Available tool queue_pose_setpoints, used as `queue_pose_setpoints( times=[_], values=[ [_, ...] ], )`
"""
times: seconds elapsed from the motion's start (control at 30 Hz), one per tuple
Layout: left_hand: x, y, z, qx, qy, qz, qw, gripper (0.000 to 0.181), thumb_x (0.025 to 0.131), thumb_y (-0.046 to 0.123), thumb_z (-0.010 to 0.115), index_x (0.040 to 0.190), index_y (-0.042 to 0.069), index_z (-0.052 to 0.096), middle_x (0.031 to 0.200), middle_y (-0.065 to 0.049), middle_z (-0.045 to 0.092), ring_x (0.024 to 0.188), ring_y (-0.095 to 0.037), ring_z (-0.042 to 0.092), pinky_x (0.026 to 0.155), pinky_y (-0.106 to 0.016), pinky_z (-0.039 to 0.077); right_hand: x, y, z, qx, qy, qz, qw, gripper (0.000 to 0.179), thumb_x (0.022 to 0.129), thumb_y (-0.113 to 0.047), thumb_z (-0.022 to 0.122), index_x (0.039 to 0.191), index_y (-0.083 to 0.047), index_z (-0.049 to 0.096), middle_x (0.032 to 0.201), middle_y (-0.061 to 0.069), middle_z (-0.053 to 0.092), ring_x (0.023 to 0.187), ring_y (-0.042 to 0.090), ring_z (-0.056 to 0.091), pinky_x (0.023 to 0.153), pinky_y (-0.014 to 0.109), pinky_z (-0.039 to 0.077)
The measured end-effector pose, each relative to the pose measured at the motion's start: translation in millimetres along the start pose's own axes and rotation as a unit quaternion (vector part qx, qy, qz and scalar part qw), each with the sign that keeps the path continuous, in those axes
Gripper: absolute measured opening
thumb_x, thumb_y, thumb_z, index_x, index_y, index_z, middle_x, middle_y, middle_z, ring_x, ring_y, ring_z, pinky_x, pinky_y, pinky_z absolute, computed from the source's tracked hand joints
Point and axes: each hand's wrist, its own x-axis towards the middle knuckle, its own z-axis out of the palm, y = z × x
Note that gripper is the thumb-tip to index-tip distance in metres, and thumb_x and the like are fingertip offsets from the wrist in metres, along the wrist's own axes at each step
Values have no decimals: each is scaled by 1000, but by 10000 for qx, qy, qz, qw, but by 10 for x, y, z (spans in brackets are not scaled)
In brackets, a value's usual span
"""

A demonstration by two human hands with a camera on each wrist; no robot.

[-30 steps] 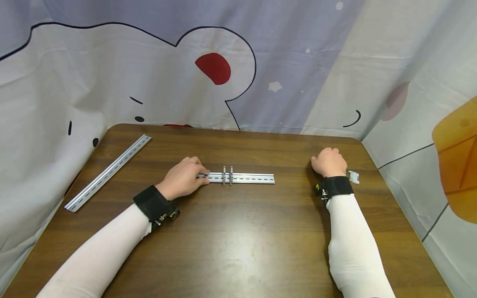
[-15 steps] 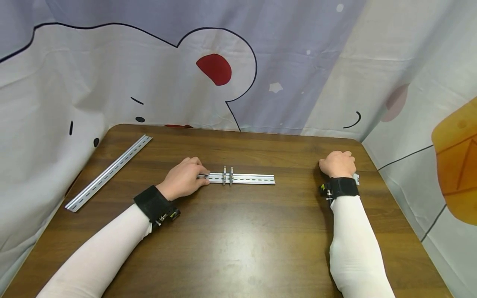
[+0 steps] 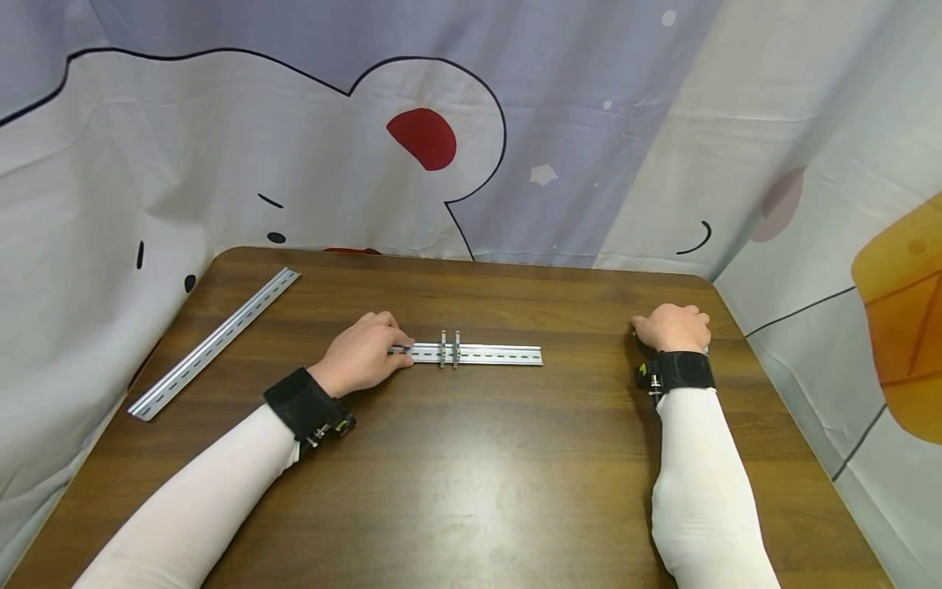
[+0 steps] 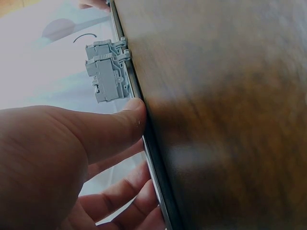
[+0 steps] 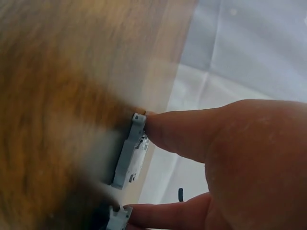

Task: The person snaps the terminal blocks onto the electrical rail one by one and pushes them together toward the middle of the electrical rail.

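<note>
My left hand [image 3: 364, 350] pinches the left end of a slotted silver DIN rail [image 3: 504, 355], thumb on the near edge and fingers along the far side. Two thin grey terminal blocks [image 4: 108, 79] stand side by side on that rail, just beyond the thumb in the left wrist view. At the table's right side is my right hand [image 3: 673, 329], palm down. Its thumb tip meets one end of a loose grey terminal block [image 5: 128, 155], and a finger reaches another small grey piece [image 5: 119, 218]. I cannot tell whether the right hand grips either.
A second, longer slotted DIN rail [image 3: 217, 343] lies slantwise at the left of the brown wooden table [image 3: 471, 458]. A printed curtain [image 3: 552, 131] hangs behind the table and along its right side.
My right hand has shifted right and slightly nearer, and now covers most of a grey piece that showed beside the wrist. The left hand and its rail stay put.
</note>
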Motion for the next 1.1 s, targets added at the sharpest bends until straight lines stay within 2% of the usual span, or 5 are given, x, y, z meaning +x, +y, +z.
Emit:
queue_pose_setpoints(
  times=[0.37, 0.77, 0.83, 1.0, 1.1],
  values=[
    [-5, -23, 22, 3, 29, 16, 10000, 31, 90, 34, 73, 116, 17, 73, 103, 0, 57, 92, -18, 49, 73, -35, 45, -16, -73, -17, 68, 70, -31, 9999, 65, 96, -47, 50, 118, 14, 56, 116, 40, 46, 105, 55, 42, 79, 63, 43],
    [2, -26, 20, 7, 41, 6, 10000, 31, 90, 34, 73, 115, 18, 73, 102, 0, 57, 92, -18, 49, 74, -35, 44, -39, -107, -19, 159, 301, -251, 9991, 52, 96, -39, 49, 111, 9, 64, 117, 38, 54, 106, 56, 48, 76, 62, 46],
    [1, -24, 19, 6, 38, 14, 10000, 31, 90, 34, 73, 116, 17, 73, 102, 0, 57, 92, -18, 49, 74, -35, 45, -41, -111, -14, 212, 386, -283, 9986, 50, 95, -39, 50, 106, 7, 66, 113, 37, 57, 101, 55, 52, 71, 61, 47],
    [4, -23, 19, 14, 22, 11, 10000, 31, 90, 33, 73, 116, 17, 73, 102, 0, 57, 92, -18, 49, 74, -36, 45, -33, -159, 0, 431, 626, -421, 9962, 46, 94, -41, 51, 82, 0, 68, 93, 27, 63, 79, 43, 60, 52, 51, 47],
    [6, -20, 14, 23, 2, -2, 10000, 31, 90, 34, 72, 116, 18, 73, 103, 0, 57, 92, -18, 49, 74, -35, 44, -15, -212, 15, 576, 773, -555, 9938, 47, 94, -43, 51, 74, -4, 66, 86, 23, 63, 73, 39, 60, 49, 49, 45]
  ],
)
